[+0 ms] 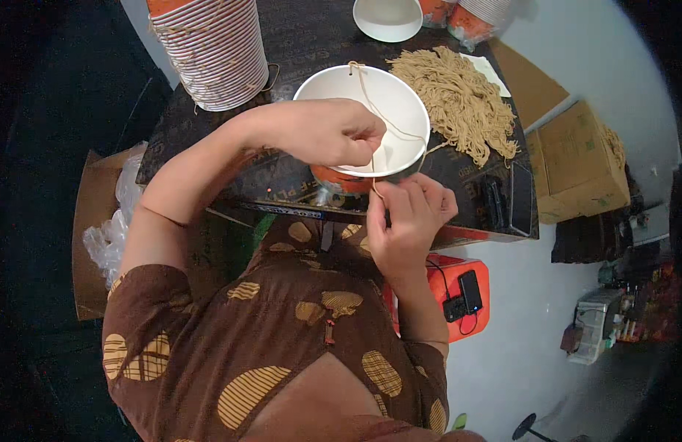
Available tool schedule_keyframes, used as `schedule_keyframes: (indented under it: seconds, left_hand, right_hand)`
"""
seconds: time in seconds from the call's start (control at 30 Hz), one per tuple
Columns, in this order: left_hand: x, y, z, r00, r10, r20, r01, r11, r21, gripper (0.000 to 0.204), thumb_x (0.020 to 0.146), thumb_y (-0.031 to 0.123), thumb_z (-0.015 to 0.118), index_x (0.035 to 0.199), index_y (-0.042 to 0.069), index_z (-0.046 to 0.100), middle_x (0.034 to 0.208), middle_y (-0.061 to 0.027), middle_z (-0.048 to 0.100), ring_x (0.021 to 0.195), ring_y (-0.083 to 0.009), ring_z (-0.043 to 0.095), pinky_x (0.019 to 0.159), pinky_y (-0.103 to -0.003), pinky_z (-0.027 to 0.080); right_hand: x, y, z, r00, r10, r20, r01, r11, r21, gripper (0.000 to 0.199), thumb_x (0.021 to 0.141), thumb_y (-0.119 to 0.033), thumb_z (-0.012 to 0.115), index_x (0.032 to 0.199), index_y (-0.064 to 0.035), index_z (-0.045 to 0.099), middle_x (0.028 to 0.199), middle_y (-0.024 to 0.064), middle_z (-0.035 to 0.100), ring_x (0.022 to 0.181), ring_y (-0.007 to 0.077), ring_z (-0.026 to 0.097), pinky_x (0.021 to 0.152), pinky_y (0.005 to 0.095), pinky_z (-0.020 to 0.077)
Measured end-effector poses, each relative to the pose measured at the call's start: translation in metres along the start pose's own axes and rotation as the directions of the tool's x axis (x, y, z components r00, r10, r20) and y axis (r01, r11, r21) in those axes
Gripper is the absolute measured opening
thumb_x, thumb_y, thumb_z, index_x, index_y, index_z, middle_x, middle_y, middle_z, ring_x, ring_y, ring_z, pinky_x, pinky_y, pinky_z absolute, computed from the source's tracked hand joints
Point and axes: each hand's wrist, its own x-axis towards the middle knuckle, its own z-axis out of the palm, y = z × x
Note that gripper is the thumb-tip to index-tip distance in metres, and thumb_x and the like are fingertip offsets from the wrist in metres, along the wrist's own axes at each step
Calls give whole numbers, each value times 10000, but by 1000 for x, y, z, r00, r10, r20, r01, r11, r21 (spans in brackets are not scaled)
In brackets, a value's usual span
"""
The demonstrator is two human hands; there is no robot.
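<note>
In front of me on the dark table stands a paper bowl, white inside with orange on its outer wall. A thin tan cord is fastened at the far rim and trails down inside the bowl, looping over the right rim. My left hand is closed in a fist above the bowl, with a stretch of cord running down from it. Just outside the near rim, my right hand pinches that cord between thumb and fingers. The fingertips of the left hand are partly hidden.
A tall stack of nested bowls stands at the far left, cords hanging from their rims. Right of my bowl lies a heap of tan cords. Another white bowl sits behind. A phone rests on a red stool below the table.
</note>
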Motion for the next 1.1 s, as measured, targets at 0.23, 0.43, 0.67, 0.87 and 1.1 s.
schedule_keyframes:
  seconds: [0.23, 0.43, 0.67, 0.87, 1.1]
  left_hand:
    - [-12, 17, 5, 995, 74, -70, -85, 984, -158, 135, 850, 90, 614, 769, -3, 557, 738, -53, 606, 721, -123, 559, 684, -293, 464]
    - [-9, 13, 24, 967, 95, -236, -185, 899, -397, 209, 835, 67, 707, 694, 8, 564, 752, -25, 637, 791, -97, 609, 676, -246, 473]
    - [-8, 16, 18, 977, -132, -169, -13, 751, -661, 207, 843, 37, 687, 676, 26, 564, 681, -46, 624, 650, -88, 623, 538, -204, 429]
    - [-3, 20, 16, 978, -185, -97, 76, 747, -660, 123, 845, 44, 697, 762, -10, 625, 691, -48, 640, 542, -82, 564, 493, -209, 429]
    - [1, 20, 20, 990, -112, -83, 41, 802, -597, 75, 837, 34, 686, 786, -19, 668, 673, -25, 627, 565, -57, 554, 514, -211, 433]
  right_hand:
    - [12, -2, -19, 999, -18, -45, 16, 999, -47, 173, 749, -114, 754, 879, -143, 645, 853, 7, 582, 947, 236, 565, 864, 439, 310]
    - [25, 5, -19, 996, -40, -79, 41, 999, 8, 160, 768, -110, 744, 871, -124, 622, 867, 7, 595, 953, 243, 562, 871, 438, 310]
    - [28, 8, -20, 999, -13, -39, 17, 995, 102, 132, 800, -99, 709, 896, -106, 618, 857, 19, 596, 946, 260, 556, 881, 436, 309]
    - [33, 17, -24, 997, -47, -60, 54, 992, 115, 139, 810, -116, 702, 925, -102, 625, 877, 28, 595, 962, 268, 547, 899, 439, 311]
    - [65, 41, -19, 977, -208, -54, 215, 949, 231, 121, 807, -146, 704, 921, -128, 665, 913, 36, 588, 968, 283, 536, 900, 454, 326]
